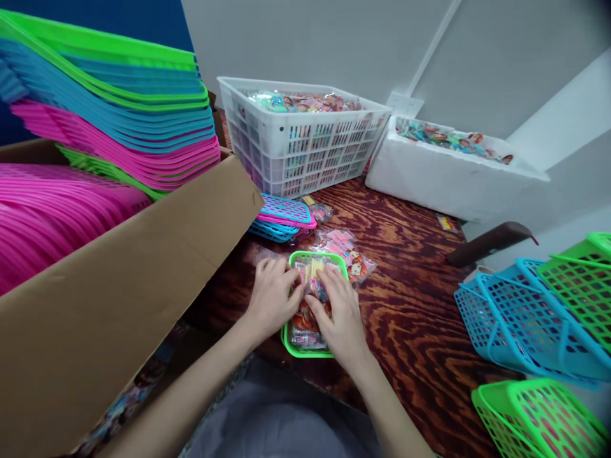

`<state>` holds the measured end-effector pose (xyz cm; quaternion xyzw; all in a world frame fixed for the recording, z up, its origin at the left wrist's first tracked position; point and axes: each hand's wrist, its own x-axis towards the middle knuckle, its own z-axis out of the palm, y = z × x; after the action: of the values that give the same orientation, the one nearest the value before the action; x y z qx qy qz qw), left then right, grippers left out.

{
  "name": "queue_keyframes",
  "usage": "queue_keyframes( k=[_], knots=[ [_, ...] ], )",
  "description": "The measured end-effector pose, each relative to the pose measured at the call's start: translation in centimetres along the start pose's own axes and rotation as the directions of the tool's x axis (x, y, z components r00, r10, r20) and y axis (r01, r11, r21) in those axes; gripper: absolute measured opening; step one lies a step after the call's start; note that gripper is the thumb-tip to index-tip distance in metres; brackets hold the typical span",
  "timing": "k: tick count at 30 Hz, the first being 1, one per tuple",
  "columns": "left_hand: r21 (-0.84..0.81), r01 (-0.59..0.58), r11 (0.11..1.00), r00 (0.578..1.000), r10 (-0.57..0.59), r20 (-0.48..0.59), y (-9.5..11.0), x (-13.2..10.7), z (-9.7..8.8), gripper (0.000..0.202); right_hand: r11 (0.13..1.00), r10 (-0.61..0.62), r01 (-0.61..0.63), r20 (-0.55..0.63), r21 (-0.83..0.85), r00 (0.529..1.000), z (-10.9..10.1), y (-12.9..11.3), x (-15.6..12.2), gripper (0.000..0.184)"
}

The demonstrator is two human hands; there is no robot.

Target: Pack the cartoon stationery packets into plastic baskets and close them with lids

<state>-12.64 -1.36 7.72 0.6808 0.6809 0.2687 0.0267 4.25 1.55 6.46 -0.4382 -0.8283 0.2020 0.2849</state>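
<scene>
A small green plastic tray (294, 346) lies on the dark wooden table (410, 305) in front of me, filled with clear packets of colourful stickers (305, 318). My left hand (272, 296) rests on the tray's left side, fingers curled onto the packets. From the right, my right hand (338, 315) presses down on the packets with its fingers bent. Just beyond the tray lie loose sticker packets (346, 251).
A cardboard box (119, 305) of stacked pink, blue and green trays stands at left. Pink and blue trays (284, 216) lie behind. A white crate (300, 137) and a foam box (449, 172) hold more packets. Blue and green baskets (539, 318) sit at right.
</scene>
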Motion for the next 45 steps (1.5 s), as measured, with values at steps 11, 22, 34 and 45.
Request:
queue_keyframes(
  k=[11, 22, 34, 45],
  knots=[
    [0.084, 0.12, 0.989, 0.985, -0.129, 0.114, 1.5, 2.9, 1.1, 0.021, 1.0, -0.004, 0.004, -0.032, 0.003, 0.999, 0.9, 0.8, -0.6, 0.046],
    [0.195, 0.211, 0.958, 0.977, -0.213, -0.011, 1.1, 1.6, 1.8, 0.013, 0.949, -0.101, 0.128, 0.106, -0.287, 0.989, 0.7, 0.8, -0.6, 0.048],
    [-0.291, -0.05, 0.955, 0.965, 0.121, 0.231, 3.2, -0.7, 0.0, 0.049, 0.994, 0.056, -0.064, 0.088, 0.089, 0.995, 1.6, 1.9, -0.5, 0.064],
    [-0.042, 0.052, 0.998, 0.961, -0.039, 0.273, 5.6, -2.1, 3.2, 0.061, 0.387, 0.556, -0.352, 0.089, 0.852, 0.826, -0.4, 0.3, -0.2, 0.056]
  ],
)
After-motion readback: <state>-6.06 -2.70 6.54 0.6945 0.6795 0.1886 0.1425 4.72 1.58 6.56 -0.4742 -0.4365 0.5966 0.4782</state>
